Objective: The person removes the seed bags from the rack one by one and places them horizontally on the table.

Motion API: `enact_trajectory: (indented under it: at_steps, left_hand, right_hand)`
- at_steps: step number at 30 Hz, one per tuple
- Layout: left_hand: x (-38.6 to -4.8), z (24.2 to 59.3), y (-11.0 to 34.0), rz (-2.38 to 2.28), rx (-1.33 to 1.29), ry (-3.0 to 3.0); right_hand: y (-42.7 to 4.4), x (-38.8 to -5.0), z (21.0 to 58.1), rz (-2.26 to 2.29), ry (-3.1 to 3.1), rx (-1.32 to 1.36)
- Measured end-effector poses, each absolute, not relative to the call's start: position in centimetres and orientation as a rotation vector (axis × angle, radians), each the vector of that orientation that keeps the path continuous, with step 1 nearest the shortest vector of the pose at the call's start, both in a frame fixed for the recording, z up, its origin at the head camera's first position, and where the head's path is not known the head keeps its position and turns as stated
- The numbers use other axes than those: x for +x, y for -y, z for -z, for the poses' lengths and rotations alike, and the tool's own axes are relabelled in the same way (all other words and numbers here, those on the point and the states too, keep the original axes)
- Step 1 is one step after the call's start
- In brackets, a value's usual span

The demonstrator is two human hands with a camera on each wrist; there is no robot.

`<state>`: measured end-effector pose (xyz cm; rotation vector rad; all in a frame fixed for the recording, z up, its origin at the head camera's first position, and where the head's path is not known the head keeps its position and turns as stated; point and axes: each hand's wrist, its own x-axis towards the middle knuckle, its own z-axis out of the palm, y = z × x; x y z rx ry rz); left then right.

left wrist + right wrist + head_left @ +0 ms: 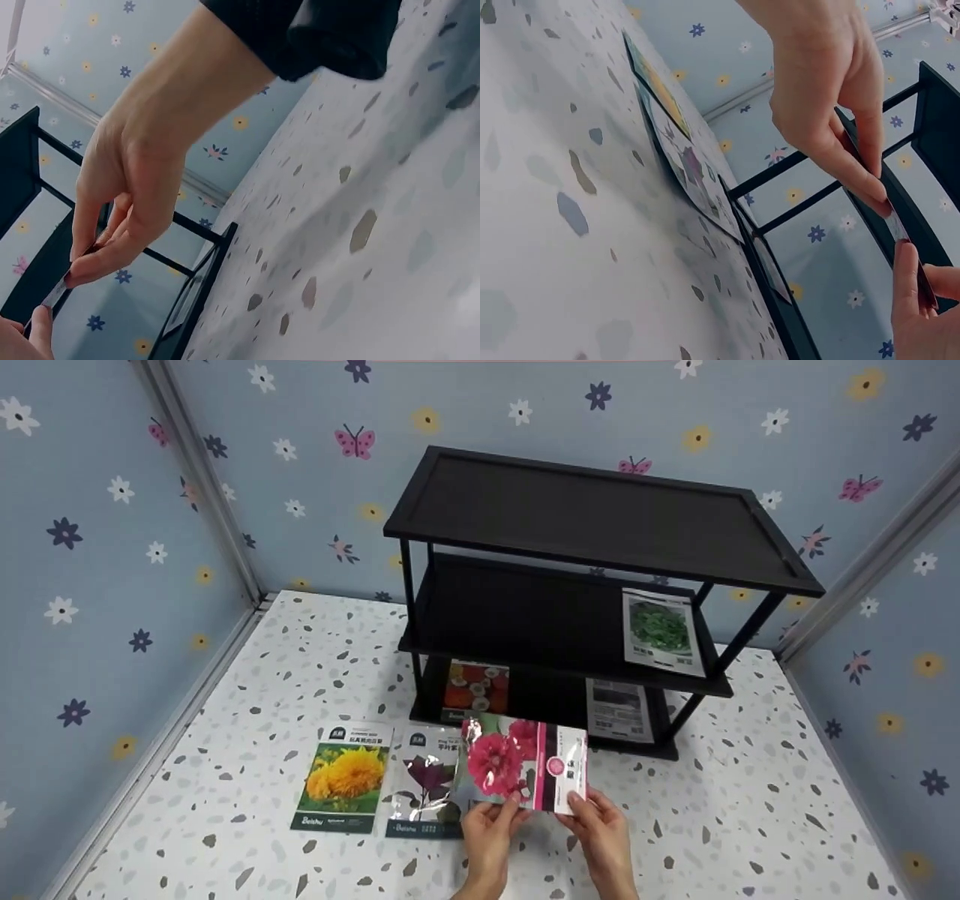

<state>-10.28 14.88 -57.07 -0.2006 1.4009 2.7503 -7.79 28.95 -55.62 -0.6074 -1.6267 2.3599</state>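
A seed packet with pink flowers (499,761) is held sideways in front of the shelf, above the floor. My left hand (491,840) pinches its lower edge near the middle, and my right hand (600,836) pinches its lower right corner. Just left lie a yellow-flower seed packet (349,780) and a purple-leaf seed packet (424,787), the latter partly covered by the held one. The left wrist view shows the right hand (139,180) side-on with thumb and fingers on the packet's edge; the left hand (821,97) appears likewise in the right wrist view.
A black three-tier shelf (592,517) stands by the flowered back wall. A green-leaf packet (664,634) lies at the right of its middle tier. On the bottom tier are a packet with red and white pictures (476,686) and a grey-white packet (619,712).
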Motion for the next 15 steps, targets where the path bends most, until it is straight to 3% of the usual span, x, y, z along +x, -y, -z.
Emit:
enact_trajectory:
  at_steps: [6, 15]
  left_hand:
    - [-9.9, 50.3, -11.8, -2.518, -0.137, -1.478]
    - [-11.1, 49.3, -9.1, -2.259, 0.094, -1.427]
  right_hand:
    - [-29.1, -6.6, 49.0, -2.509, 1.859, -0.542]
    - [-32.3, -6.2, 48.1, -2.619, 1.912, -0.508]
